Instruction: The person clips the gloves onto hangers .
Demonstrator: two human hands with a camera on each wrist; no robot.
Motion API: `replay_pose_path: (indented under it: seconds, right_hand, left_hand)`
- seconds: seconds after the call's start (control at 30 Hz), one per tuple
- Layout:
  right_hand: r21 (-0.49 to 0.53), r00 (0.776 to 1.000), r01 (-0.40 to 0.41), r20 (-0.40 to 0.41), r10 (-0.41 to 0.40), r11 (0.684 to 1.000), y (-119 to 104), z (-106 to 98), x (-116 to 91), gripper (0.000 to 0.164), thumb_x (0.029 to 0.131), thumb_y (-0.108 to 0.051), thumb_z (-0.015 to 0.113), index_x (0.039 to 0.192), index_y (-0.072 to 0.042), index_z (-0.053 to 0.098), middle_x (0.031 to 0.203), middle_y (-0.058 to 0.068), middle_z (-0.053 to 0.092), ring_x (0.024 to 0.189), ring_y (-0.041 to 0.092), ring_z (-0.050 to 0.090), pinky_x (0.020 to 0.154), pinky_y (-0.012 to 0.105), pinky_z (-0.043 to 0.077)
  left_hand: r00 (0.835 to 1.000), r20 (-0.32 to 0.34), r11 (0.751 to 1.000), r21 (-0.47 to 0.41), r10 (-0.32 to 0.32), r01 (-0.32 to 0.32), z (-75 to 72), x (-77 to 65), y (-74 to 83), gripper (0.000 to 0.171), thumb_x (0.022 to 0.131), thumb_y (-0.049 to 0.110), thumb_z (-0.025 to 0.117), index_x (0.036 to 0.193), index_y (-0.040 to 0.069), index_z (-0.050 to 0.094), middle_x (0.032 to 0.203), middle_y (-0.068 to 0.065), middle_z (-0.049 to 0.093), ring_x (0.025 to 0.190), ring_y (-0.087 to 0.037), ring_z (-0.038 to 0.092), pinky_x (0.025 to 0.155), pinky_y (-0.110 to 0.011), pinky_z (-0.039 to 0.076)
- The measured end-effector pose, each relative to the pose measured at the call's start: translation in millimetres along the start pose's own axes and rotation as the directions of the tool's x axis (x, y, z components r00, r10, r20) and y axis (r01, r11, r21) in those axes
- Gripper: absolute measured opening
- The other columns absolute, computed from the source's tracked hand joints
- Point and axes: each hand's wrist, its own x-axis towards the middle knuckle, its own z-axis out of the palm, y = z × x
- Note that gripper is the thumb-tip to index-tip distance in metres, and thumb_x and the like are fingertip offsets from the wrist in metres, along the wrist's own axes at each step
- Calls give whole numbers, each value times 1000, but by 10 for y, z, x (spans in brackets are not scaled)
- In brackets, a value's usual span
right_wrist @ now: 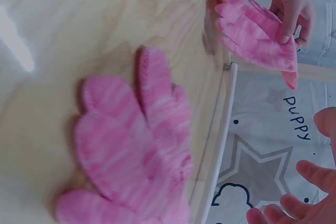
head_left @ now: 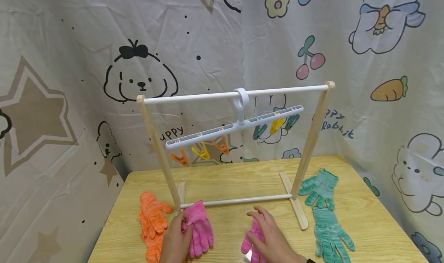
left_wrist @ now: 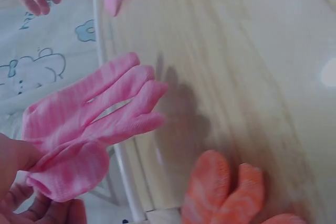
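Observation:
My left hand (head_left: 176,238) pinches a pink glove (head_left: 202,232) near its cuff, thumb against fingers. In the left wrist view this glove (left_wrist: 115,103) hangs above the wooden table, its fingers pointing away from my hand. Over a second pink glove (head_left: 246,245) hovers my right hand (head_left: 274,238), fingers spread and loosely bent. The right wrist view shows that glove (right_wrist: 131,150) lying on the table, with my right fingers (right_wrist: 315,177) apart from it.
Behind my hands stands a wood-and-white rack (head_left: 239,200). From its top bar hangs a grey hanger (head_left: 208,134) with several orange, yellow and teal clips (head_left: 276,126). Orange gloves (head_left: 152,213) lie at the left, green gloves (head_left: 327,228) at the right. A printed cloth surrounds the table.

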Motion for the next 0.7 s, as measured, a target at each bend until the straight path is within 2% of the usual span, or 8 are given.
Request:
replay_pose_path:
  seconds: [0.17,0.3,0.5,0.7]
  right_hand:
    - [20,1000,-11,30,10,1000,-110,-44,85,47,96,-30,69,138,-14,56,152,12,46,140,36,45,102,58,49]
    - [45,999,-7,41,5,999,-205,-65,186,48,97,-33,67,140,-15,55,153,13,46,143,37,42,106,61,45]
    - [82,998,34,55,-39,996,-385,-100,362,49,98,-34,66,142,-16,53,154,11,44,144,35,40,107,60,44]
    - [82,994,83,66,-89,993,-597,-132,506,48,99,-39,63,142,-20,53,153,5,45,144,28,41,111,55,43]
  left_hand:
    - [998,-57,997,-71,-18,14,-83,19,53,20,87,1,71,94,14,57,79,2,47,69,-7,41,60,-21,36]
    - [992,-123,994,-108,-4,-10,-135,15,101,22,86,-2,73,94,14,59,82,1,52,73,-7,45,61,-20,39]
    - [965,-260,990,-121,38,-72,-199,29,159,25,81,-6,77,93,9,62,84,1,56,78,-6,51,64,-20,46]
    - [945,-325,989,-122,43,-87,-258,58,184,27,77,-6,80,93,8,64,85,2,59,80,-4,53,68,-19,48]
